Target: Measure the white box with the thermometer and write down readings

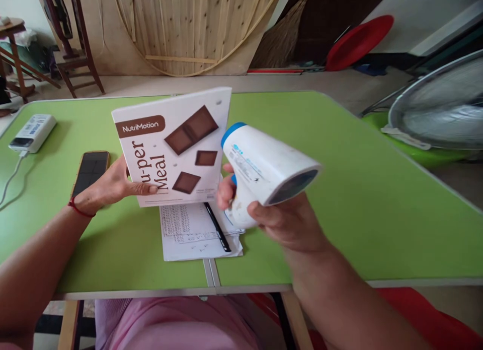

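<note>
My left hand (116,186) grips the lower left edge of a white box (192,189) with brown chocolate pieces and "NutriMotion" printed on it. The box is held upright and slightly tilted above the table. In my right hand (290,219) is a white and blue gun-shaped infrared thermometer (264,163), my fingers wrapped round its handle. Its blue-rimmed end points toward the box's right side, and its dark oval end faces me. Beneath the box lie sheets of paper (181,247) with handwriting, a black pen (218,228) resting on them.
On the green table (377,214), a phone (90,169) lies beside my left hand. Farther left sits a white power block (33,132) with a cable (13,179). A fan (441,103) stands off the right side. Behind are a wooden chair (77,63) and a red round basin (358,43).
</note>
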A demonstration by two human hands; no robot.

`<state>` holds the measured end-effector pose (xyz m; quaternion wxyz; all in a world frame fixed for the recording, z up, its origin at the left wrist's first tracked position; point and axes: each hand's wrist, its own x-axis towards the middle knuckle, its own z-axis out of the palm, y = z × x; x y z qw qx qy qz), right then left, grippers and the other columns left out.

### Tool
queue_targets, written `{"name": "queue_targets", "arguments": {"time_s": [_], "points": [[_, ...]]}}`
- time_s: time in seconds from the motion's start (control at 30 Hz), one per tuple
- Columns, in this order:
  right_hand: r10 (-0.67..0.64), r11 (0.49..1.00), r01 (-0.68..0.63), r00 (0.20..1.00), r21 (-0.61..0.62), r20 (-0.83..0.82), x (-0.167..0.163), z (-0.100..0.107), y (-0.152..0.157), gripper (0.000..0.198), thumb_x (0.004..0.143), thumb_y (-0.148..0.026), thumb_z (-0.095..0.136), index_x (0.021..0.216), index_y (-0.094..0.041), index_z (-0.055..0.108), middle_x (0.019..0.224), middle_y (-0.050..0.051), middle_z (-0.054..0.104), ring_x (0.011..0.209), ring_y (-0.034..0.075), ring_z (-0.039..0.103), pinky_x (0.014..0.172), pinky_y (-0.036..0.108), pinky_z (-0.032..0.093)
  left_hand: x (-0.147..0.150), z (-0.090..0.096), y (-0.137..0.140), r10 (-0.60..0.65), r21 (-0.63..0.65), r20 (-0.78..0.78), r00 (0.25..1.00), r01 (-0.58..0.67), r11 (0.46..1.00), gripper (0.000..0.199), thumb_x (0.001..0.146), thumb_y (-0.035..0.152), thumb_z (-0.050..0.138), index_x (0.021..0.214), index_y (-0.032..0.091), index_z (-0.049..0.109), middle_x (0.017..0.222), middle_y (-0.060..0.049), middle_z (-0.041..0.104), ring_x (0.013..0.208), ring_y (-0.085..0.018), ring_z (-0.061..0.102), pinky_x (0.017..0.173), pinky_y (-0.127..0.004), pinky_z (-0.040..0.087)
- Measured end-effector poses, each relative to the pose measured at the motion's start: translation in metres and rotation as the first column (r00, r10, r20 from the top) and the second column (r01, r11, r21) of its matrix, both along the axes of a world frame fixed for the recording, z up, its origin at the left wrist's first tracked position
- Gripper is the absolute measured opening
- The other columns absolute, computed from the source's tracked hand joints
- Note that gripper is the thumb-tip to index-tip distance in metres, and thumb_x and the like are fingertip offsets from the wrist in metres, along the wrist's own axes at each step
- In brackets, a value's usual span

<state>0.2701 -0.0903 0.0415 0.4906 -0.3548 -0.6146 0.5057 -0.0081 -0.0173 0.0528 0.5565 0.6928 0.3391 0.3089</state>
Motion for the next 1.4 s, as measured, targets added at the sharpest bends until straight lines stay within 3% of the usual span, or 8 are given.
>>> {"name": "queue_targets", "arguments": {"time_s": [0.23,0.47,0.77,0.93,1.03,1.17,1.3,1.4], "points": [[-0.326,0.942,0.134,0.591,0.308,0.738,0.050,-0.020,0.034,0.042,0.081,-0.032,0.066,0.121,-0.019,0.064,0.110,0.013,0.070,0.100,0.032,0.067,0.084,0.049,0.056,-0.011,-0.028,0.020,0.286,0.275,0.022,0.958,-0.281,0.920,0.060,0.065,0.038,0.089,0.113,0.014,0.061,0.121,-0.014,0.066,0.122,-0.035,0.057,0.095,-0.048,0.054],[-0.349,0.915,-0.116,0.249,0.386,0.903,0.058,-0.044,0.048,0.037,0.083,-0.008,0.047,0.114,-0.014,0.065,0.090,0.014,0.071,0.083,0.027,0.066,0.079,0.044,0.053,-0.009,-0.036,0.021,0.331,0.379,-0.019,0.943,-0.299,0.875,0.053,0.068,0.043,0.087,0.106,0.017,0.063,0.114,-0.012,0.065,0.116,-0.033,0.058,0.099,-0.050,0.049],[-0.380,0.900,-0.126,0.241,0.417,0.893,0.058,-0.046,0.046,0.049,0.078,-0.002,0.045,0.122,-0.015,0.062,0.099,0.015,0.071,0.090,0.029,0.066,0.086,0.051,0.053,-0.011,-0.050,0.026,0.365,0.445,-0.065,0.929,-0.300,0.844,0.039,0.074,0.041,0.082,0.098,0.018,0.063,0.104,-0.009,0.065,0.110,-0.031,0.059,0.092,-0.044,0.050],[-0.491,0.808,-0.037,0.510,0.588,0.706,0.039,-0.029,0.032,0.039,0.086,-0.009,0.048,0.119,-0.016,0.066,0.108,0.016,0.069,0.101,0.030,0.065,0.083,0.050,0.057,-0.010,-0.049,0.023,0.391,0.534,-0.077,0.917,-0.293,0.793,0.048,0.076,0.048,0.079,0.107,0.018,0.058,0.121,-0.012,0.059,0.122,-0.034,0.051,0.104,-0.050,0.042],[-0.321,0.848,-0.110,0.670,0.518,0.669,0.018,-0.025,0.020,0.021,0.093,-0.021,0.052,0.105,-0.022,0.070,0.085,0.007,0.071,0.068,0.019,0.064,0.061,0.036,0.057,-0.008,-0.042,0.016,0.489,0.686,0.089,0.868,-0.409,0.601,0.062,0.074,0.050,0.080,0.120,0.023,0.048,0.133,-0.013,0.047,0.130,-0.034,0.042,0.108,-0.051,0.039],[-0.262,0.901,-0.149,0.562,0.407,0.785,-0.005,-0.038,0.009,0.018,0.092,-0.028,0.056,0.094,-0.016,0.069,0.078,0.010,0.069,0.060,0.019,0.060,0.053,0.034,0.049,-0.002,-0.027,-0.002,0.571,0.820,0.325,0.754,-0.525,0.226,0.045,0.079,0.047,0.073,0.111,0.030,0.046,0.116,-0.007,0.047,0.107,-0.028,0.053,0.085,-0.047,0.049],[-0.273,0.910,-0.110,0.565,0.399,0.778,-0.011,-0.043,0.009,0.023,0.088,-0.019,0.051,0.107,-0.016,0.065,0.068,0.003,0.064,0.051,0.014,0.051,0.047,0.029,0.042,0.013,-0.014,-0.024,0.230,0.930,-0.056,0.972,-0.032,0.365,0.020,0.087,0.018,0.063,0.103,0.027,0.053,0.072,0.003,0.054,0.059,-0.013,0.053,0.055,-0.031,0.041],[-0.259,0.877,-0.060,0.777,0.476,0.574,-0.007,-0.037,0.011,0.027,0.091,-0.017,0.049,0.113,-0.020,0.063,0.076,0.001,0.065,0.059,0.013,0.056,0.055,0.028,0.049,0.026,-0.019,-0.035,0.108,0.897,-0.410,0.905,0.380,0.226,0.008,0.097,0.017,0.052,0.101,0.018,0.058,0.064,0.002,0.059,0.049,-0.012,0.052,0.045,-0.028,0.032]]}}
